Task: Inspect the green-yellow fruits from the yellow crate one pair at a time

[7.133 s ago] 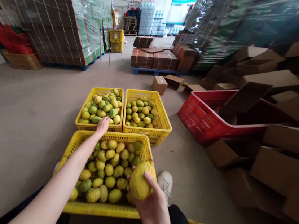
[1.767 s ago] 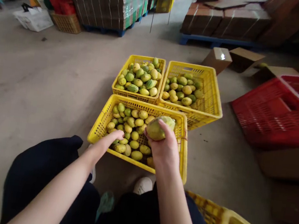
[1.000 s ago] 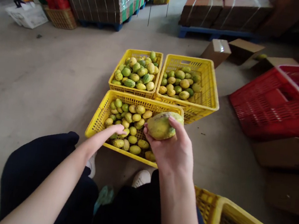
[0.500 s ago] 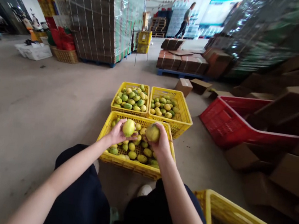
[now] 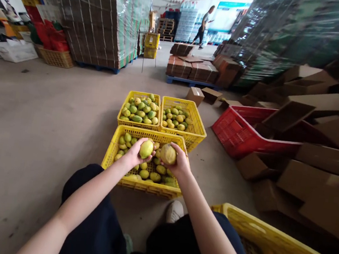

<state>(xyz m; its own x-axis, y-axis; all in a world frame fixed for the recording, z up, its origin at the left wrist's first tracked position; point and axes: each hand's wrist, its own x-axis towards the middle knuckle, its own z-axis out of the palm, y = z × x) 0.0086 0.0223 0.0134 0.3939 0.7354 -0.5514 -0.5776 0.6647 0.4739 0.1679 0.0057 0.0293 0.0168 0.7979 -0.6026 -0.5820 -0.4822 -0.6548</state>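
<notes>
My left hand (image 5: pixel 137 152) is closed around a smooth yellow-green fruit (image 5: pixel 146 149) that looks like a small melon. Beside it, my right hand (image 5: pixel 180 161) grips a duller, brownish-yellow fruit (image 5: pixel 168 154) of similar size with a blotchy skin. The two fruits are held side by side, a small gap apart, above the near yellow crate (image 5: pixel 149 187). Several more green and yellow fruits (image 5: pixel 144 174) lie in that crate, partly hidden by my hands. The fingers behind each held fruit are only partly visible.
Two more yellow crates (image 5: pixel 137 125) (image 5: pixel 197 138) of fruit stand just beyond. A yellow crate (image 5: pixel 270 232) is at my lower right. A red crate (image 5: pixel 233 130) and cardboard boxes (image 5: pixel 315 173) lie to the right. A person (image 5: pixel 203 26) walks among wrapped pallets behind.
Both hands have come closer together, and the fruit in my right hand has turned to show another side. My view has swung right, and the person behind has taken a step.
</notes>
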